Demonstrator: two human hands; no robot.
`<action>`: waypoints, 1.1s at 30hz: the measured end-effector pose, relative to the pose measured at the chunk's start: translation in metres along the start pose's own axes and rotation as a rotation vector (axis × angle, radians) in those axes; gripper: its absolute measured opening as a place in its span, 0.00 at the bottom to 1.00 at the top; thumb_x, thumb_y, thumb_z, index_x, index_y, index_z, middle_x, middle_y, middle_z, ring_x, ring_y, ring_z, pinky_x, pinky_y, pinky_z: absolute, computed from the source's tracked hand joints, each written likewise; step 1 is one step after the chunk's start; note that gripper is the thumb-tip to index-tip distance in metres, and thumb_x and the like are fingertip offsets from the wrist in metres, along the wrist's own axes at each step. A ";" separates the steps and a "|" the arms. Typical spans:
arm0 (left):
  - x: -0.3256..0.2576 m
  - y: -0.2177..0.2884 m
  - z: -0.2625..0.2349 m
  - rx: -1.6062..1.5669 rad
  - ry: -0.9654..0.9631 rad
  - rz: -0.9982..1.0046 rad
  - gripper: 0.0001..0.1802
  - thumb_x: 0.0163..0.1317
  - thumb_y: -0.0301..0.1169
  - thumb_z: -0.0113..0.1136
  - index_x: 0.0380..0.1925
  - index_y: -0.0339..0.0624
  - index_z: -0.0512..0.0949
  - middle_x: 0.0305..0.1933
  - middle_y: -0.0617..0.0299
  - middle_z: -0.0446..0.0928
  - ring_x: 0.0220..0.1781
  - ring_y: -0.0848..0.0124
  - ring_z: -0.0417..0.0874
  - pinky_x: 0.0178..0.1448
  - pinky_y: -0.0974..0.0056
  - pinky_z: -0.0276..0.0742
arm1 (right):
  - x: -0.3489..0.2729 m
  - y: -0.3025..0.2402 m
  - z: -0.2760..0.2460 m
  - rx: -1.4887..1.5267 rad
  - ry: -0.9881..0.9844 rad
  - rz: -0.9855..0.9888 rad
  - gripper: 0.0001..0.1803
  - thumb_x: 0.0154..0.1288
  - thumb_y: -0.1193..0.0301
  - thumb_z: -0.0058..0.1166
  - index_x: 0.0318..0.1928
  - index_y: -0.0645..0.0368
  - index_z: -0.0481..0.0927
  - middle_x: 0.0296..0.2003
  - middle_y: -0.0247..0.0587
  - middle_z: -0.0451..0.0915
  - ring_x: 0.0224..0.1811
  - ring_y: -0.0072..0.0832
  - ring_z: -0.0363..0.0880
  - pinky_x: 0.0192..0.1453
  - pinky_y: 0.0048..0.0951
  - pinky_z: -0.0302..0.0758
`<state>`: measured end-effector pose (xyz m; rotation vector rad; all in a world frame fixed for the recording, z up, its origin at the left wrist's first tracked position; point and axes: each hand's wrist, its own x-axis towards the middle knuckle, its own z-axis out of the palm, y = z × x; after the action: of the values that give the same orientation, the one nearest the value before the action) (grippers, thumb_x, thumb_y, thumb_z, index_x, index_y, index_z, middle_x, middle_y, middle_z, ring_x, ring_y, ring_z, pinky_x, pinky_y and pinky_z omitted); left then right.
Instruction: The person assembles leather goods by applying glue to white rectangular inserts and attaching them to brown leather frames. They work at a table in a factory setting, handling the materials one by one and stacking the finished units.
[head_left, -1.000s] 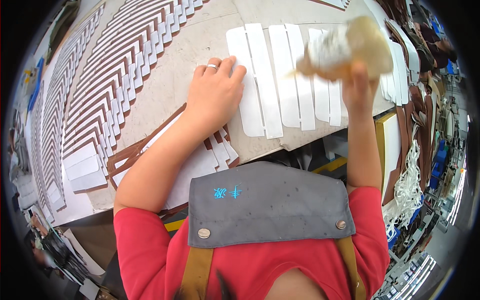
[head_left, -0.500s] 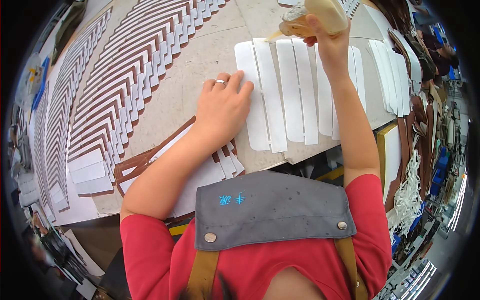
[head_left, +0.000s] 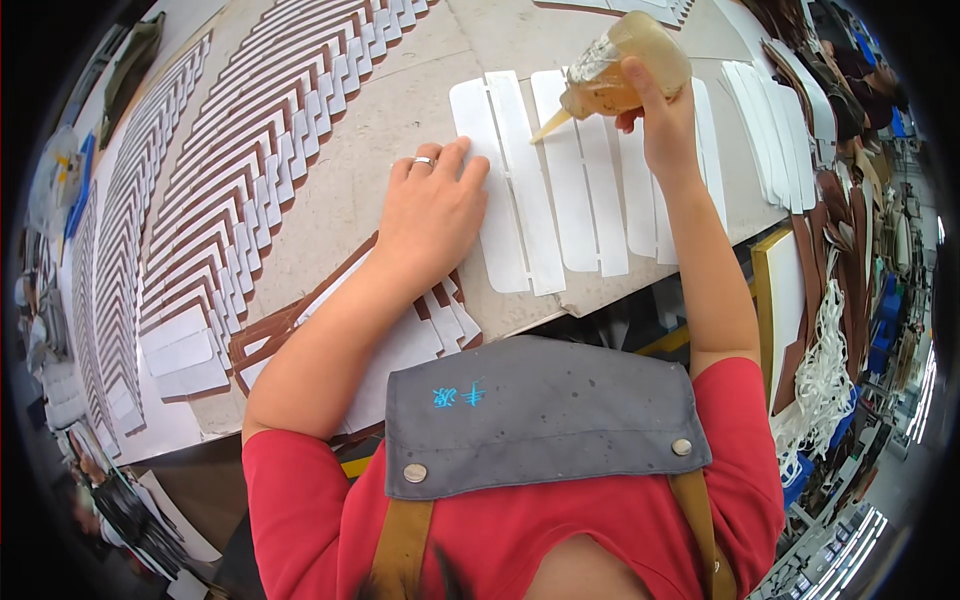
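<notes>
In my right hand [head_left: 668,125] is a clear squeeze bottle [head_left: 632,62] with amber liquid inside, tilted so its pointed nozzle aims down and left. The nozzle tip is at the right edge of the leftmost white slotted panel [head_left: 530,205]; I cannot tell whether it touches. My left hand [head_left: 437,215] lies palm down, fingers apart, a ring on one finger. Its fingertips rest beside or on that panel's left edge. A second white panel [head_left: 585,220] lies just to the right, and further ones are partly hidden behind my right forearm.
Long overlapping rows of white pieces with brown edges [head_left: 255,165] cover the left of the table [head_left: 420,90]. Brown-and-white pieces [head_left: 350,350] lie under my left forearm. At the right stand a stack of white strips [head_left: 765,135] and a tangle of white cord [head_left: 815,385].
My right hand has brought the bottle down and toward me, and its nozzle has travelled from the panel's far end along its right edge. My left hand stays by the panel.
</notes>
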<state>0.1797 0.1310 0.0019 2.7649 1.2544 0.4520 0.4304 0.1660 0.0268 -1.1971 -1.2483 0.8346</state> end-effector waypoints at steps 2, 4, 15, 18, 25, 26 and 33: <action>0.000 0.000 0.001 0.000 0.008 0.003 0.15 0.54 0.30 0.55 0.44 0.42 0.71 0.54 0.55 0.71 0.53 0.55 0.71 0.53 0.55 0.66 | -0.012 -0.004 -0.004 0.033 0.006 0.077 0.25 0.57 0.56 0.61 0.44 0.62 0.70 0.27 0.35 0.74 0.18 0.17 0.70 0.18 0.16 0.66; -0.001 0.000 0.001 -0.001 0.015 0.006 0.15 0.54 0.29 0.55 0.43 0.41 0.71 0.54 0.55 0.70 0.53 0.55 0.70 0.53 0.55 0.66 | -0.025 -0.009 -0.004 0.029 0.016 0.107 0.26 0.56 0.55 0.62 0.44 0.62 0.69 0.26 0.35 0.74 0.16 0.16 0.68 0.17 0.15 0.65; -0.001 0.003 -0.001 0.002 0.046 0.010 0.14 0.55 0.30 0.55 0.42 0.41 0.72 0.52 0.57 0.71 0.52 0.57 0.70 0.53 0.56 0.66 | -0.092 -0.021 -0.017 0.077 -0.035 0.236 0.29 0.54 0.55 0.62 0.47 0.63 0.68 0.27 0.35 0.74 0.17 0.15 0.68 0.15 0.15 0.64; -0.001 0.006 -0.003 -0.004 0.001 -0.011 0.13 0.56 0.29 0.54 0.42 0.41 0.72 0.49 0.58 0.71 0.51 0.58 0.71 0.52 0.56 0.65 | -0.096 -0.017 -0.023 0.219 -0.023 0.297 0.30 0.55 0.53 0.61 0.47 0.63 0.69 0.29 0.36 0.75 0.17 0.16 0.70 0.15 0.15 0.64; 0.002 0.006 -0.009 -0.088 -0.056 -0.033 0.12 0.57 0.29 0.52 0.42 0.41 0.71 0.48 0.58 0.71 0.50 0.58 0.71 0.52 0.57 0.64 | -0.016 -0.009 -0.038 0.142 0.107 0.010 0.26 0.61 0.50 0.54 0.47 0.60 0.71 0.33 0.37 0.78 0.25 0.20 0.75 0.23 0.20 0.70; 0.002 0.006 -0.010 -0.106 -0.065 -0.045 0.12 0.57 0.29 0.52 0.42 0.41 0.71 0.49 0.58 0.71 0.51 0.58 0.70 0.52 0.56 0.64 | -0.004 -0.006 -0.035 0.118 0.122 -0.008 0.26 0.60 0.51 0.55 0.46 0.60 0.71 0.32 0.37 0.78 0.24 0.21 0.75 0.23 0.20 0.70; 0.008 0.043 -0.019 -0.164 -0.120 0.088 0.13 0.57 0.30 0.53 0.43 0.41 0.72 0.54 0.59 0.69 0.55 0.57 0.68 0.57 0.53 0.60 | 0.047 0.011 -0.032 0.032 0.100 -0.044 0.22 0.58 0.54 0.59 0.38 0.61 0.74 0.24 0.36 0.77 0.15 0.21 0.73 0.18 0.18 0.70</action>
<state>0.2106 0.1071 0.0299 2.6725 1.0240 0.3700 0.4712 0.2063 0.0302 -1.1675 -1.1713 0.7509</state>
